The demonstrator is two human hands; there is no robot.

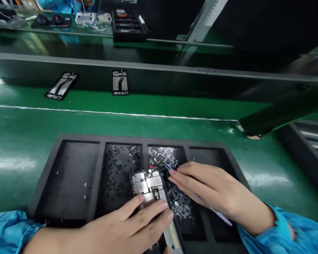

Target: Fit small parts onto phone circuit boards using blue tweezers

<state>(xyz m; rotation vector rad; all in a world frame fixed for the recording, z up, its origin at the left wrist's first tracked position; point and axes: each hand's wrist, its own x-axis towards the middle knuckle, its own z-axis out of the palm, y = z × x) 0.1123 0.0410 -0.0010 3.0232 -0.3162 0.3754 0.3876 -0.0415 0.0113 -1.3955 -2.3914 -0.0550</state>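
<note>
My left hand [137, 225] grips an opened phone [155, 181] by its lower half, with the fingers lying across it. The phone's bare metal shields and board show at its upper end. In my right hand [214, 187] a pair of tweezers [219, 217] is pinched, its tips pointing up and left over a tray compartment just right of the phone. Many small silvery pieces [180, 203] lie in that compartment. A small red piece [151, 166] shows at the phone's top edge. Whether the tweezer tips hold anything I cannot make out.
The black divided tray [76, 138] lies under both hands; its second compartment holds small dark pieces [112, 176]. Two opened phones [61, 85] [120, 83] lie on the green bench behind. Another black tray [304, 151] stands at right. Across the bench, a person's blue sleeve [55, 5] shows.
</note>
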